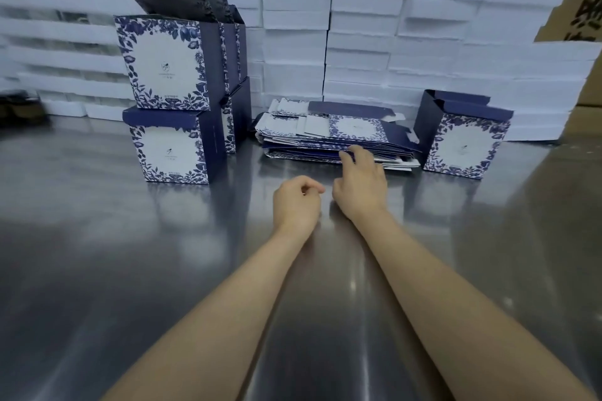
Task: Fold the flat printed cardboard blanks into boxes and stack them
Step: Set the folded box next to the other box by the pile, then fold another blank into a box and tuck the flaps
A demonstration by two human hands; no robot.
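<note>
A pile of flat blue-and-white printed blanks (pixel 338 137) lies at the middle back of the steel table (pixel 130 254). My right hand (pixel 360 184) reaches to the pile's front edge, its fingertips touching the blanks. Just left of it hovers my left hand (pixel 296 200), fingers loosely curled and holding nothing. Folded boxes (pixel 176 101) with floral print stand stacked two high at the left, the top ones with lids open. One more folded box (pixel 462 137) stands right of the pile, its top flaps up.
White foam trays (pixel 358 26) are stacked high along the whole back edge. Brown cartons (pixel 586 10) show at the far right. A dark object (pixel 19 107) sits at the far left edge.
</note>
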